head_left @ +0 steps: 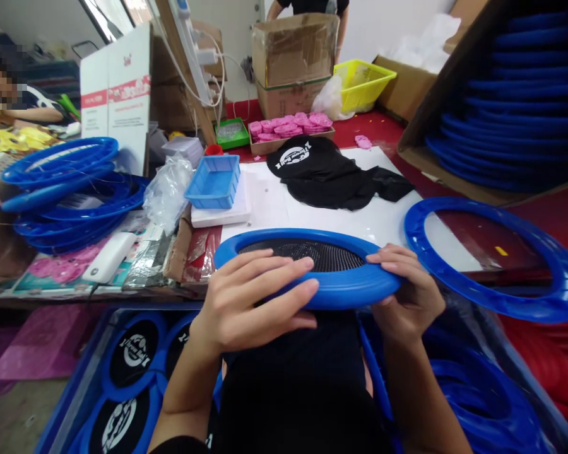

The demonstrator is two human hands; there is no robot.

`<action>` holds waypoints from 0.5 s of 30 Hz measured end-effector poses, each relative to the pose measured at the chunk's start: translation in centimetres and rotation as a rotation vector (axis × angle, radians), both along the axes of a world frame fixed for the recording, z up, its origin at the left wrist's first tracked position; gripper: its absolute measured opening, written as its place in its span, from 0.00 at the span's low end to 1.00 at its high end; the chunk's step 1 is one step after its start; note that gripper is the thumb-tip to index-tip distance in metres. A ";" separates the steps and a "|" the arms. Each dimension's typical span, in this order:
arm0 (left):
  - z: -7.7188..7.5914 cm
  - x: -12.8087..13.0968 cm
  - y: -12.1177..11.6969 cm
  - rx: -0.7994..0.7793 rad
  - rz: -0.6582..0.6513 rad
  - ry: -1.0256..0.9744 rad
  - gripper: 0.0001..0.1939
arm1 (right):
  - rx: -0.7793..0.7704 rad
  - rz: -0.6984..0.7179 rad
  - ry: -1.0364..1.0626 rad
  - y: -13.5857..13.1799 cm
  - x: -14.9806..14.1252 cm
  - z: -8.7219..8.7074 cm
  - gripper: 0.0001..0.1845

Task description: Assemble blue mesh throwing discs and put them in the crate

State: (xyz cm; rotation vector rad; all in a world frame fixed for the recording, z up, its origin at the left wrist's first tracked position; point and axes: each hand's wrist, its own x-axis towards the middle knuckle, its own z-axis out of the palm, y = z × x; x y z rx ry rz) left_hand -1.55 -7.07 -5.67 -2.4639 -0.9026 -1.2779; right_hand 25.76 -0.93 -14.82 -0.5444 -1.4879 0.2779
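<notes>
Both hands grip a blue round disc at the table's near edge.
The red-covered table (385, 135) bears a tilted cardboard box (438, 82) of blue rings at its far right; a loose blue plastic ring (561, 271) lies by the near right corner. The blue-rimmed black mesh disc (345, 290) is tilted between the left hand (243, 302), fingers spread over rim and mesh, and the right hand (407, 290), pinching its right rim.
</notes>
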 end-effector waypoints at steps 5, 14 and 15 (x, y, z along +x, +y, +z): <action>-1.9 -5.8 0.3 -0.287 -0.013 -0.197 0.27 | -0.206 0.171 0.284 1.4 0.0 -2.7 0.16; -4.5 -8.3 1.7 -0.313 -0.141 -0.363 0.22 | -0.045 0.163 -0.257 -1.1 0.5 2.3 0.28; -4.6 -8.4 1.9 -0.308 -0.133 -0.377 0.21 | -0.042 0.164 -0.286 -1.2 0.4 2.9 0.28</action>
